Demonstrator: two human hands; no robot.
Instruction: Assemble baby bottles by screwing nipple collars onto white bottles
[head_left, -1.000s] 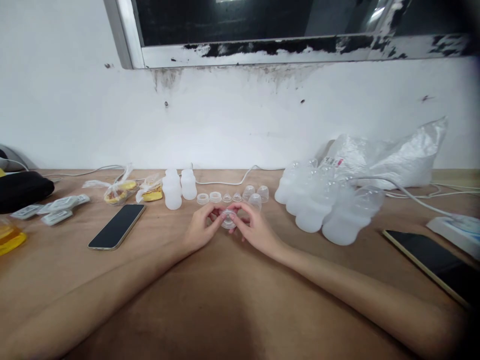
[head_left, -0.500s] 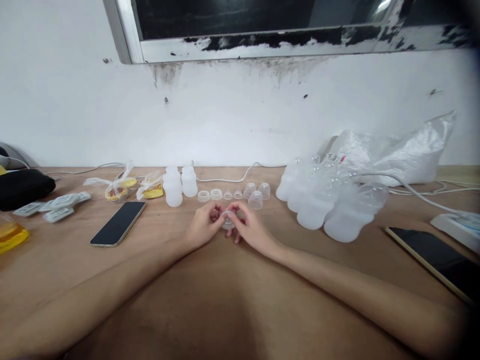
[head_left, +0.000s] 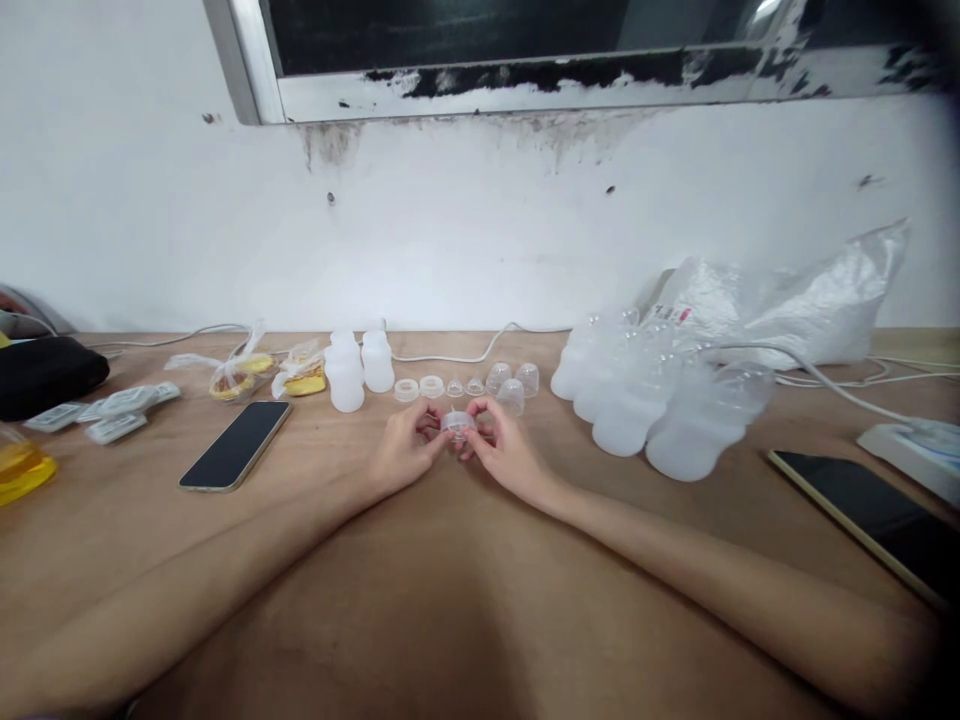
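Note:
Between my two hands is a clear baby bottle collar ring, with what looks like a nipple poking through it. My left hand pinches its left side with thumb and fingers. On its right side my right hand grips the rim the same way. Just beyond the hands lie two collar rings, two small clear nipples and several clear dome caps. Two frosted bottles stand behind my left hand.
Several capped bottles stand to the right, before a plastic bag. Phones lie left and right. Further left are yellow bagged items, small white packets and a black pouch. A white cable runs along the wall.
The ring piece has tilted and risen slightly between my fingers, so its side now shows. My right fingers, which hung below it, have curled in around it.

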